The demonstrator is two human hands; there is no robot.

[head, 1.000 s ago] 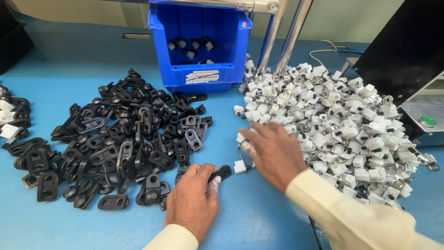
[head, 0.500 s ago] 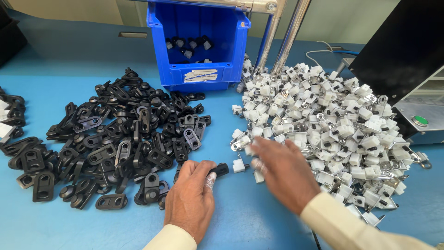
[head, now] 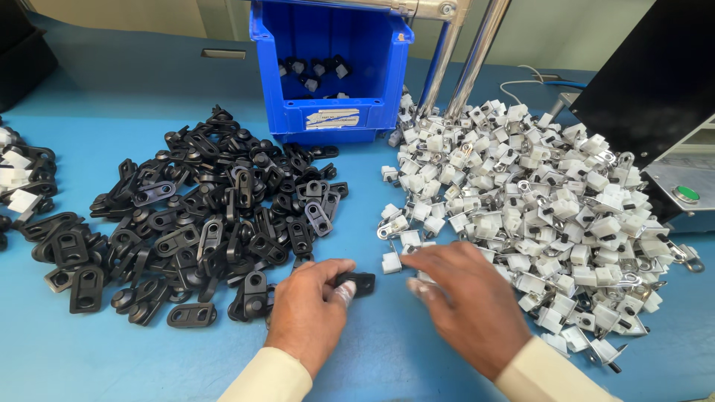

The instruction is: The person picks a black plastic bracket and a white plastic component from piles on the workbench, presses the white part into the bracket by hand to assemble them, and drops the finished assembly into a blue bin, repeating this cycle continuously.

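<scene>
L hand (head: 309,309) pinching black clip (head: 357,283), R hand (head: 469,305) just beside white block (head: 391,262)

Bare table (head: 372,350) strip between black pile (head: 216,216) and white pile (head: 536,216)

The left hand (head: 309,313) pinches a black link piece (head: 359,282) on the blue table (head: 89,350); the right hand (head: 465,301) reaches a white clip (head: 392,262) beside the white pile (head: 536,201).

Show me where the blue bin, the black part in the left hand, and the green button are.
Blue bin (head: 331,123): head view, front wall.
Black part (head: 363,283): head view, end that sticks out past the fingers.
Green button (head: 686,193): head view, its top.
</scene>
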